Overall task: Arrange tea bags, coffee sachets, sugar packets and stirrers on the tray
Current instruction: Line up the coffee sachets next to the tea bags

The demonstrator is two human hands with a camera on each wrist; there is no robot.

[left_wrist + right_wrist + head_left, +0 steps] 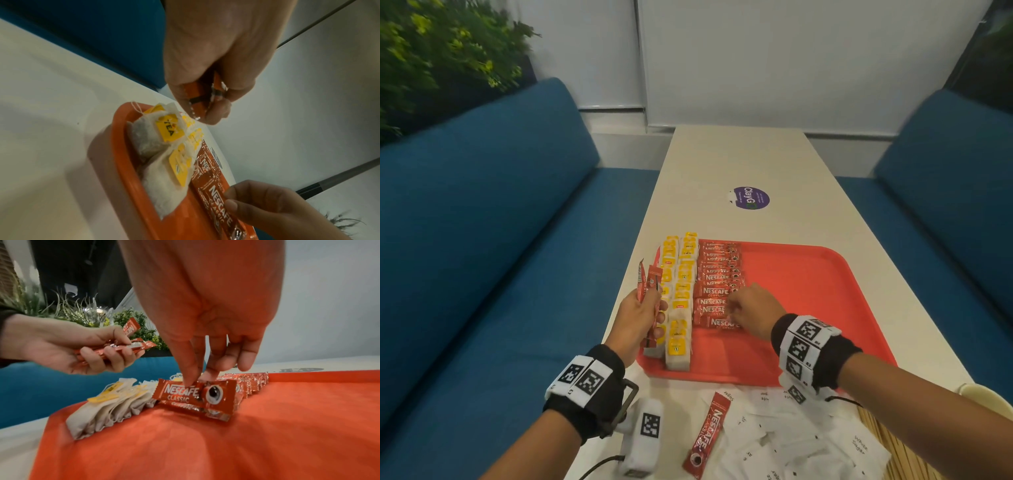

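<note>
**Coffee column growing, sachet by sachet**

Your right hand (205,344) is down on the tray (791,308), thumb and fingertips pinching the nearest coffee sachet (195,394) and setting it at the near end of the sachet column (719,284). Your left hand (640,318) hovers just off the tray's left edge, fingers curled round a small bundle of spare sachets (650,291), ready to feed the next one across.

Between your two hands lie the tea bags (678,301), already laid in two rows and touching the coffee column's left side. Behind your wrists, on the desk (739,161), one loose sachet (705,435) lies beside a heap of white sugar packets (791,442), and wooden stirrers (883,442) show under your right forearm.

So you're mid coffee step, by my read. Next up: let go of this sachet square to its neighbours, then take another from your left hand. Sugar and stirrers haven't reached the tray yet; the wide bare stretch to the right of your right hand looks the place for them.
</note>
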